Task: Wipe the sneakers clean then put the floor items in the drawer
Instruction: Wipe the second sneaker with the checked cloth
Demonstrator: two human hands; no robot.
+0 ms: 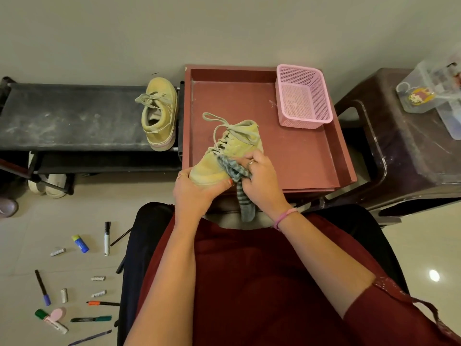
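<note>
Fingers (225,184) of left hand (194,193) curled round toe of yellow sneaker (224,156), held over red drawer (299,158). Right hand (259,181) gripping striped grey cloth (235,171), pressed against sneaker side. Second sneaker (159,113) on black rack (69,116). Markers (106,238), batteries (98,278) scattered on floor (25,233), left. Pink basket (303,96) in drawer's far corner.

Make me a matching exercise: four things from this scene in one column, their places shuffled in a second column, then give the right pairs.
Things:
1. pink basket
2. second sneaker
3. striped cloth
4. blue-capped marker

Places:
A. on the floor
B. gripped by the right hand
C. in the red drawer's far right corner
D. on the black rack

Pairs: 1-C, 2-D, 3-B, 4-A
</note>
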